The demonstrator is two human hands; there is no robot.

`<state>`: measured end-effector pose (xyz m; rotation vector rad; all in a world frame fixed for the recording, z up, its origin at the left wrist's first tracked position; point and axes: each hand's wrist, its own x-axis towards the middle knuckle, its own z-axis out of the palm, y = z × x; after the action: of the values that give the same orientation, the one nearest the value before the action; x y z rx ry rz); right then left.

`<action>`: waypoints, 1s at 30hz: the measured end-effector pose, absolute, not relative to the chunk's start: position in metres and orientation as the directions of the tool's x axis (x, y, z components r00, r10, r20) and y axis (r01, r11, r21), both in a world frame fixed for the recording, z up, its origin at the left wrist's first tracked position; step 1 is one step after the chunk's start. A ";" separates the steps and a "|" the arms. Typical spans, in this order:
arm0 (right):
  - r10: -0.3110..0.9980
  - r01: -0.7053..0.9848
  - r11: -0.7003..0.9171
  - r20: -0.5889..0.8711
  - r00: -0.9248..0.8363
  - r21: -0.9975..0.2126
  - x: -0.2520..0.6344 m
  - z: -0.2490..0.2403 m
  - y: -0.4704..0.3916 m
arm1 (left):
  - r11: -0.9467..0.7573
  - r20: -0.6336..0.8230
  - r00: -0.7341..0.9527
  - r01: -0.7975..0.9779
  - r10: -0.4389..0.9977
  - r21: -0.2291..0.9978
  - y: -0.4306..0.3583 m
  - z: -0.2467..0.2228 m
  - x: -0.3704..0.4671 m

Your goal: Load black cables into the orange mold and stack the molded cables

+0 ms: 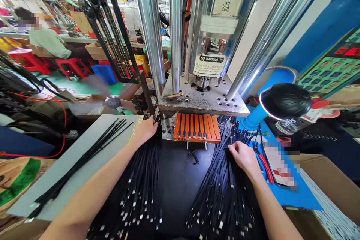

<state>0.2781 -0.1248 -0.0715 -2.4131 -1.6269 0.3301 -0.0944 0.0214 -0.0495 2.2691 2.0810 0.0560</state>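
My left hand [144,131] is closed at the far end of the left bundle of black cables [143,183], beside the press; what its curled fingers hold is hidden. My right hand [243,155] pinches at a black cable on the right bundle of cables [222,187], thumb and forefinger together. Between the hands, under the metal plate of the press [202,103], sits an orange slotted mould [197,127]. Black strips lie in several of its grooves; slots at its right side show bare orange. Silvery connector tips face me on both bundles.
More black cables [81,165] lie on a grey board at left. Small black scraps [194,155] rest before the mould. Red-handled cutters [264,163] and a black lamp [285,101] are at right. A fan [112,102] spins behind left. A person [46,39] sits far back.
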 end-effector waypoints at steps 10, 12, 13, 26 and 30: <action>0.942 0.707 0.089 0.290 0.170 -0.702 0.245 -0.036 -0.136 | -0.439 0.046 0.489 0.734 0.871 0.518 -0.011 0.000 -0.081; 0.935 0.681 0.234 0.352 0.037 -0.693 0.226 -0.022 -0.134 | -0.511 0.046 0.632 0.579 0.774 0.635 -0.028 0.014 -0.061; 0.924 0.662 0.301 0.382 -0.023 -0.686 0.218 -0.014 -0.133 | -0.536 0.066 0.682 0.507 0.729 0.675 -0.036 0.021 -0.050; 0.896 -0.045 0.403 0.384 0.222 -0.914 0.186 0.041 -0.121 | -0.233 0.164 0.730 -0.007 0.664 0.972 -0.062 0.089 0.042; 0.902 -0.015 0.387 0.374 0.217 -0.922 0.185 0.037 -0.123 | -0.110 0.089 0.723 -0.018 0.685 0.994 -0.058 0.093 0.052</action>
<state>0.1855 -0.1232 0.0374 -0.9712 -1.1753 0.7980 0.0518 -0.0584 0.0930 1.5838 0.5559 0.6498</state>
